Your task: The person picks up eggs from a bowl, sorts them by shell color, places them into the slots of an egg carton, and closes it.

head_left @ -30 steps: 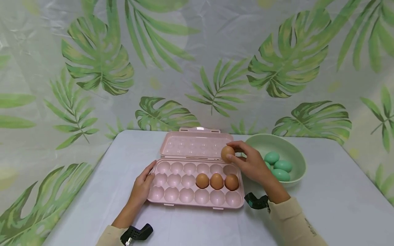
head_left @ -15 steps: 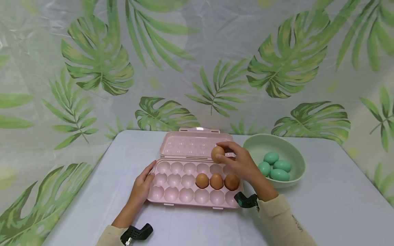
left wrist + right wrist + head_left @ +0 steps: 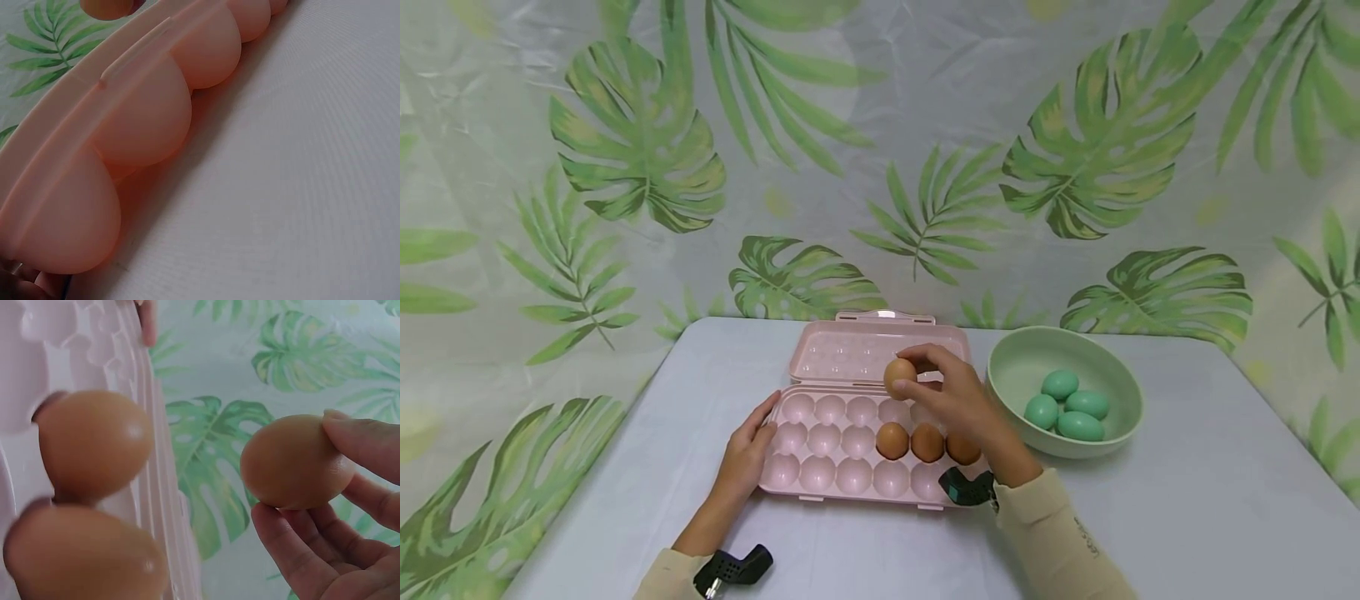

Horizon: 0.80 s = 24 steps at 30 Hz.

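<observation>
A pink egg carton (image 3: pixel 823 439) lies with its lid (image 3: pixel 868 350) folded back. My left hand (image 3: pixel 747 454) grips the carton's left end, thumb at the rim; in the left wrist view its fingers (image 3: pixel 37 285) show at the carton's underside. Between the thumb and fingers of my right hand (image 3: pixel 962 400) is a brown egg (image 3: pixel 898 378), held over the back row near the hinge. The right wrist view shows this egg (image 3: pixel 294 462) pinched at its end, apart from the carton. Three brown eggs (image 3: pixel 892 441) sit in the middle row's right half; the right hand partly covers the rightmost.
To the right of the carton stands a light green bowl (image 3: pixel 1018 367) with several green eggs (image 3: pixel 1060 384) in it. A white cloth covers the table (image 3: pixel 1195 467). Behind hangs a leaf-patterned sheet (image 3: pixel 820 200).
My right hand has carried the brown egg leftward above the carton's back row, uncovering more of the green bowl. The left hand and the carton have stayed in place.
</observation>
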{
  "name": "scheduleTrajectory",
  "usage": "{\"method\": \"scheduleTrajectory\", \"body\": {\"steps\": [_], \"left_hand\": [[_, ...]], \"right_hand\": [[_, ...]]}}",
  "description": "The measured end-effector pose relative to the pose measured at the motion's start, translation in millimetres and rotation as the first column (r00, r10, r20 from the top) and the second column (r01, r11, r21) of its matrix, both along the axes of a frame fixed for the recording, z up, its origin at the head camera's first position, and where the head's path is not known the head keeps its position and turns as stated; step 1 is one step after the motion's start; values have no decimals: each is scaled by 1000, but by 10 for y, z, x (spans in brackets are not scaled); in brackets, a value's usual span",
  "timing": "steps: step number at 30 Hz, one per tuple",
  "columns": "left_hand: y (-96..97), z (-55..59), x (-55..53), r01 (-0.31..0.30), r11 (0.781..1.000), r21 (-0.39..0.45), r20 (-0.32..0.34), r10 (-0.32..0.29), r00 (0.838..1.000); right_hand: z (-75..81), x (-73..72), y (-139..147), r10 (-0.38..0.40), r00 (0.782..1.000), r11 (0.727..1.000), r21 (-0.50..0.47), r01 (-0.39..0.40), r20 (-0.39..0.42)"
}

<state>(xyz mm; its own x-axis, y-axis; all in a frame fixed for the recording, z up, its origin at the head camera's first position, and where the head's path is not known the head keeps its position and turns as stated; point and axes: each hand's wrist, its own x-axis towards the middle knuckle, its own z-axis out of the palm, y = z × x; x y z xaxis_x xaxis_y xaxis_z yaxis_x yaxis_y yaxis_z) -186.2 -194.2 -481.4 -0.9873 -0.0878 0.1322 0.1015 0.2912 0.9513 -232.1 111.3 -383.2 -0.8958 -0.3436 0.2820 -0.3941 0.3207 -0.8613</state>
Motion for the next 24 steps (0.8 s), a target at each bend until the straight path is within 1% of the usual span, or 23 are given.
{"method": "scheduleTrajectory", "body": {"steps": [3,9,11,13,15,19,22,24], "left_hand": [[-4,2,-2,4,1000,0,2,-4,1000],[1,13,6,5,1000,-12,-2,-5,1000],[7,9,6,8,1000,-13,-3,-8,1000],[12,9,5,11,1000,-12,-6,-11,1000],[13,13,8,13,1000,-10,-8,-13,1000],[7,21,12,14,1000,-12,-5,-14,1000],[-1,18,7,10,1000,-16,5,-10,1000],[-5,12,3,6,1000,-16,6,-6,1000]], "right_hand": [[-11,5,-68,13,1000,1000,-7,-13,-6],[-52,27,-174,21,1000,1000,11,-21,-18],[-58,57,-197,21,1000,1000,3,-21,-1],[-17,115,-219,26,1000,1000,-12,-26,14],[57,186,-237,34,999,999,-21,-34,21],[209,311,-261,52,999,998,-25,-51,10],[208,315,-283,59,998,998,-38,-58,7],[156,288,-301,56,998,997,-51,-55,12]]}}
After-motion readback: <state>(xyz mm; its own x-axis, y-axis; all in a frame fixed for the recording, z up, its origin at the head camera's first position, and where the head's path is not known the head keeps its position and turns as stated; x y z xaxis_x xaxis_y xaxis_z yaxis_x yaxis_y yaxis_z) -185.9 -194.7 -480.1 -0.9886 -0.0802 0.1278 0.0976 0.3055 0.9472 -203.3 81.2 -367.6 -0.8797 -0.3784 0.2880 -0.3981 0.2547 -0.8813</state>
